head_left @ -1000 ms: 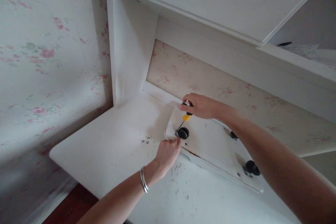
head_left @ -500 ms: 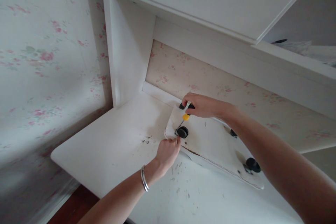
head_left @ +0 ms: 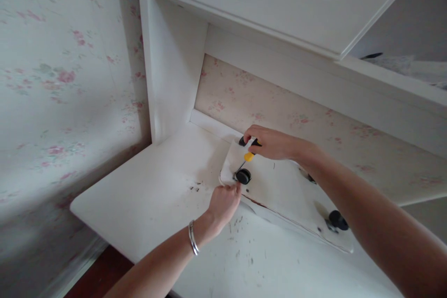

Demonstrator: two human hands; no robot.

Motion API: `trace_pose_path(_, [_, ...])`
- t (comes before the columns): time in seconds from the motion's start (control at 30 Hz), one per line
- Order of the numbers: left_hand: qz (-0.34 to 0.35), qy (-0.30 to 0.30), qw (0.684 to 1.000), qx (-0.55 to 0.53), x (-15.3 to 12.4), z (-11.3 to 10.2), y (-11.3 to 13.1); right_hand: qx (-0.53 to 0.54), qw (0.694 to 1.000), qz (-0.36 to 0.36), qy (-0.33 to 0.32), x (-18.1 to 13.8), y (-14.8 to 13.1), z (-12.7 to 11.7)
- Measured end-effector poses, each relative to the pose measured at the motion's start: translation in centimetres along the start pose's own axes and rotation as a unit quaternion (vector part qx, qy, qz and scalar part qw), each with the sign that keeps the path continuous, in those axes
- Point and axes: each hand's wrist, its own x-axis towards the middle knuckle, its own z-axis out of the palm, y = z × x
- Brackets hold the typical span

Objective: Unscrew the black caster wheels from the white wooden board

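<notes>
My right hand (head_left: 267,142) is closed around the yellow and black handle of a screwdriver (head_left: 248,156). The screwdriver's thin shaft slants down to the metal mount of a black caster (head_left: 243,176), where its tip is hard to make out. That caster stands at the left end of a white board (head_left: 286,195) with a worn, chipped edge. My left hand (head_left: 225,202), with a silver bracelet on its wrist, is closed at the board's near edge, its fingertips against the caster. Another caster (head_left: 338,220) sits at the board's right end; two more are partly hidden by my right hand and arm.
Small dark screws (head_left: 195,187) and scattered debris (head_left: 239,223) lie on the white desk top (head_left: 139,195). Overhead juts a white cabinet (head_left: 279,4), with its side panel (head_left: 178,70) at the left. Floral wallpaper (head_left: 70,79) covers the walls.
The view has shifted very slightly. My right hand and the screwdriver handle sit a touch lower and to the right; my left hand stays at the caster.
</notes>
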Motion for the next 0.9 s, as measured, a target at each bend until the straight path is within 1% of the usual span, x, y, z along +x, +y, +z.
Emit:
trace_pose_path(0.07, [0.001, 0.001, 1.000, 0.001, 0.0, 0.0, 0.0, -0.004, 1.000, 0.025, 0.005, 0.0, -0.2, 0.0])
trace_pose_path(0.13, [0.002, 0.001, 1.000, 0.002, 0.0, 0.0, 0.1, -0.034, 0.994, 0.099, 0.023, 0.0, -0.8, 0.0])
trace_pose_path(0.2, [0.003, 0.000, 1.000, 0.004, 0.0, 0.0, 0.1, -0.089, 0.980, 0.175, 0.035, 0.1, -1.4, 0.1])
trace_pose_path(0.23, [0.003, -0.001, 1.000, 0.006, 0.0, 0.0, 0.2, -0.118, 0.973, 0.194, 0.035, 0.0, -1.6, 0.2])
trace_pose_path(0.27, [0.003, -0.001, 1.000, 0.007, 0.0, 0.0, 0.2, -0.138, 0.970, 0.195, 0.031, 0.0, -1.8, 0.2])
trace_pose_path(0.33, [0.002, -0.004, 1.000, 0.011, 0.0, 0.0, 0.3, -0.142, 0.976, 0.161, 0.025, -0.2, -1.7, 0.2])
trace_pose_path(0.47, [-0.003, -0.014, 1.000, 0.020, 0.1, -0.3, 0.3, -0.032, 0.998, 0.057, 0.003, -0.4, -1.2, -0.1])
trace_pose_path(0.5, [-0.004, -0.016, 1.000, 0.021, 0.1, -0.3, 0.3, -0.009, 0.999, 0.040, -0.006, -0.3, -1.1, -0.2])
trace_pose_path(0.53, [-0.005, -0.016, 1.000, 0.020, 0.1, -0.4, 0.3, 0.001, 0.999, 0.037, -0.011, -0.3, -1.1, -0.3])
trace_pose_path(0.57, [-0.005, -0.016, 1.000, 0.020, 0.1, -0.4, 0.3, -0.003, 0.998, 0.054, -0.011, -0.2, -1.2, -0.3])
trace_pose_path(0.6, [-0.006, -0.016, 1.000, 0.020, 0.1, -0.5, 0.3, -0.021, 0.996, 0.091, -0.007, -0.1, -1.3, -0.3])
trace_pose_path(0.67, [-0.006, -0.017, 1.000, 0.019, 0.1, -0.5, 0.4, -0.082, 0.980, 0.182, 0.001, 0.1, -1.5, -0.2])
trace_pose_path(0.7, [-0.006, -0.018, 1.000, 0.018, 0.1, -0.4, 0.4, -0.115, 0.970, 0.213, 0.002, 0.2, -1.5, -0.2])
trace_pose_path(0.73, [-0.006, -0.019, 1.000, 0.017, 0.1, -0.4, 0.4, -0.140, 0.965, 0.222, 0.000, 0.2, -1.4, -0.2])
trace_pose_path(0.77, [-0.006, -0.020, 1.000, 0.016, 0.1, -0.4, 0.4, -0.151, 0.966, 0.209, -0.005, 0.2, -1.3, -0.2])
trace_pose_path(0.8, [-0.007, -0.021, 1.000, 0.016, 0.1, -0.3, 0.4, -0.144, 0.973, 0.179, -0.009, 0.2, -1.1, -0.3])
trace_pose_path(0.9, [-0.006, -0.022, 1.000, 0.017, 0.2, -0.3, 0.3, -0.044, 0.997, 0.057, -0.022, 0.0, -0.6, -0.6])
